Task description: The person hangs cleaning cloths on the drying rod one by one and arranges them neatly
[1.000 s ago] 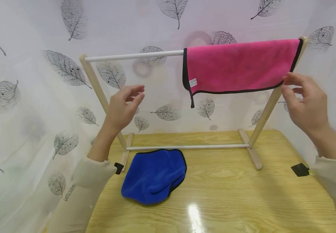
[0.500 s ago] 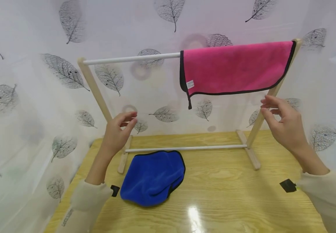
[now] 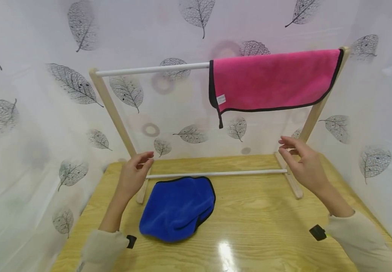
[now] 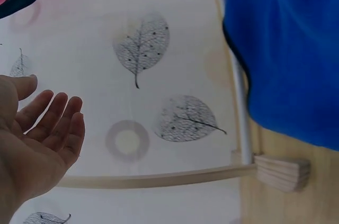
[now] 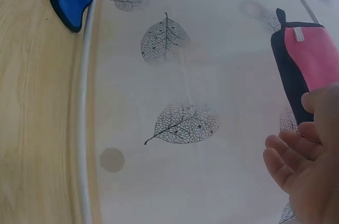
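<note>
A pink towel point(image 3: 274, 81) with black edging hangs folded over the right part of the rack's white top bar point(image 3: 155, 69). On the table lies a crumpled blue towel point(image 3: 178, 209), also edged in black. My left hand point(image 3: 135, 174) hovers by the rack's left post, up and left of the blue towel, with loosely bent fingers and nothing held. Below the pink towel, in front of the right post, my right hand point(image 3: 302, 162) is held in the air with relaxed fingers. In the left wrist view the blue towel point(image 4: 286, 49) is apart from the hand point(image 4: 39, 139).
The wooden rack's posts, such as the left post point(image 3: 112, 111), stand on feet on the wood-grain table point(image 3: 250, 223). A lower white bar point(image 3: 236, 173) joins them near the tabletop. A leaf-printed sheet point(image 3: 189, 113) hangs close behind and at both sides.
Both hands have come down from the height of the pink towel's lower edge toward the table; the right one also moved left. The towels stay put, while the head view shifts slightly.
</note>
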A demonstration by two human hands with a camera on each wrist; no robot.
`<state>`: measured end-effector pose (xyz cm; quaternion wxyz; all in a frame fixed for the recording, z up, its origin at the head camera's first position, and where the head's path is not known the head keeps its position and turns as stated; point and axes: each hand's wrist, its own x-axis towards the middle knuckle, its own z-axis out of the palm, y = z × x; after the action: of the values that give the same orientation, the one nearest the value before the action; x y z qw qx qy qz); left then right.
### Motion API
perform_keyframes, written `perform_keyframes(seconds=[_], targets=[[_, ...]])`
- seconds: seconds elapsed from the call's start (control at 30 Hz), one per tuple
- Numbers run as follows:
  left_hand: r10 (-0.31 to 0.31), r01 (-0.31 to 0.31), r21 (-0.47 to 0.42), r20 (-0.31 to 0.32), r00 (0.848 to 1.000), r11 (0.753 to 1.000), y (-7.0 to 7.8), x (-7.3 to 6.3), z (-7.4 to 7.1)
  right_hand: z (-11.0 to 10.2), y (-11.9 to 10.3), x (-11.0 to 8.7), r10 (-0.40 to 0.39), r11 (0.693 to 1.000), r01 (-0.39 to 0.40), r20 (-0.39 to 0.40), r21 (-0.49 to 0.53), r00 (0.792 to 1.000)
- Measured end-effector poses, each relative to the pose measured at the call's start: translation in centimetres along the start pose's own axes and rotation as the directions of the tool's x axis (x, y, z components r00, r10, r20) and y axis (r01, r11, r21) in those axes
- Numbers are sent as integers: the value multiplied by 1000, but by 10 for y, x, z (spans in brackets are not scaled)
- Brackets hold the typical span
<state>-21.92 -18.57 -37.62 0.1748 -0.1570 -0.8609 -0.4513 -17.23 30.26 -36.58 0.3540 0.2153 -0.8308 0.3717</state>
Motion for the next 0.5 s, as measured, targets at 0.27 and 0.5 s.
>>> perform_keyframes(seconds=[0.27, 0.5], targets=[[-71, 70, -23, -20, 997, 997, -22, -12, 11, 22, 7, -17, 24, 999, -25, 34, 35, 999], [-198, 197, -28, -11, 980, 980, -41, -25, 21, 50, 12, -36, 63, 995, -70, 106, 69, 992]])
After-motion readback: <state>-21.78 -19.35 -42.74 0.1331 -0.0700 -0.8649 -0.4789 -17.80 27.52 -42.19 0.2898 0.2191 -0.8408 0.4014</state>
